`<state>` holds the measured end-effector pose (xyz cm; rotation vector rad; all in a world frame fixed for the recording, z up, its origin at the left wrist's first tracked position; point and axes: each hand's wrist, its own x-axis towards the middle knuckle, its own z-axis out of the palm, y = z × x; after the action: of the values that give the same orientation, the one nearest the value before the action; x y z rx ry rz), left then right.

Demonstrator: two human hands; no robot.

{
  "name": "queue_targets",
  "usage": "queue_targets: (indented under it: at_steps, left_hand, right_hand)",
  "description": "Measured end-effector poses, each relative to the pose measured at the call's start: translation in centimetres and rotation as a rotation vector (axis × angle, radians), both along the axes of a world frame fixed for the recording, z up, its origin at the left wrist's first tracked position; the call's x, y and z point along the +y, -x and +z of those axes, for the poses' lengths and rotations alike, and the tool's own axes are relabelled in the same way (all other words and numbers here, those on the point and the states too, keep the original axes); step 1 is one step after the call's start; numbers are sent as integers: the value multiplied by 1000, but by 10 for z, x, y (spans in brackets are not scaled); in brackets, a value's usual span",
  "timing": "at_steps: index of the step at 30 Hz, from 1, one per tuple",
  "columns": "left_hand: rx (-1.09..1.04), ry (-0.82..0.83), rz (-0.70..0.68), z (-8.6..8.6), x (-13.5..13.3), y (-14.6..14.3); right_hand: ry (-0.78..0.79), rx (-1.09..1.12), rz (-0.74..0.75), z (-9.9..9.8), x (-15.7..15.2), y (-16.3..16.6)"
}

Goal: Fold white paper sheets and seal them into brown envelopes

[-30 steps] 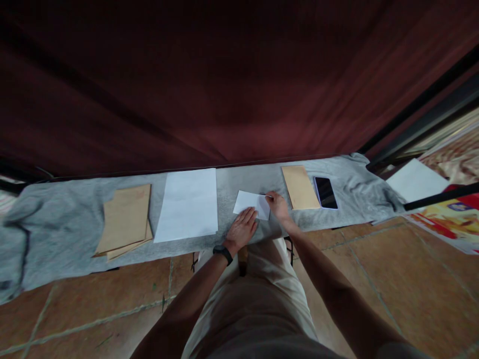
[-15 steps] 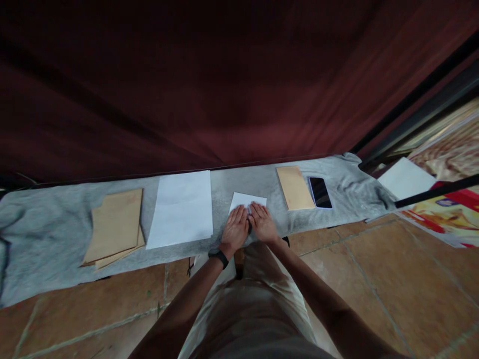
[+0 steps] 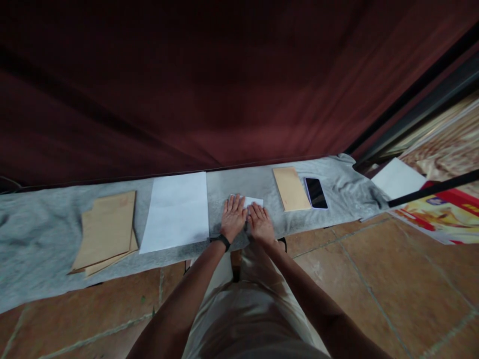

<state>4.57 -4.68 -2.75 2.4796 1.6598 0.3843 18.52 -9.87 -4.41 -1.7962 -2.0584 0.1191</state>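
A small piece of white paper, seemingly folded (image 3: 253, 201), lies on the grey cloth (image 3: 258, 178) in front of me. My left hand (image 3: 234, 217) rests flat across its left part, fingers stretched out, with a dark watch on the wrist. On its near right part lies my right hand (image 3: 261, 223), palm down and fingers extended. Both hands hide much of the paper. To the left is a stack of large white sheets (image 3: 175, 212). A tan envelope (image 3: 291, 188) lies to the right of my hands.
Farther left are several brown envelopes (image 3: 107, 229) in a loose pile. A phone (image 3: 316, 193) lies beside the tan envelope. Dark red fabric (image 3: 224, 89) hangs behind the cloth. At the right stand a black bar (image 3: 434, 188) and a colourful printed box or sheet (image 3: 445, 209).
My left hand has slid up and left over the paper, covering its upper left part. My right hand stays near the paper's right side. The whole view has shifted slightly.
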Motion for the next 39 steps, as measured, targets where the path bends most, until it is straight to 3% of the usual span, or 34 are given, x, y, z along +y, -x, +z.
queue_targets:
  at_steps: [14, 21, 30, 35, 39]
  left_hand:
    - [-77, -72, 142, -13, -7, 14]
    - [-83, -40, 179, -2, -14, 17]
    - [-199, 2, 233, -1, 1, 15]
    - [-192, 27, 217, 2, -12, 18]
    - [-139, -58, 192, 6, -27, 14]
  right_hand:
    - [-67, -23, -99, -5, -8, -24]
    - [-11, 15, -96, -5, -6, -28]
    - [19, 65, -76, -3, 4, -33]
    - [12, 57, -65, -1, 7, -33]
    - [-18, 37, -31, 3, 4, -24]
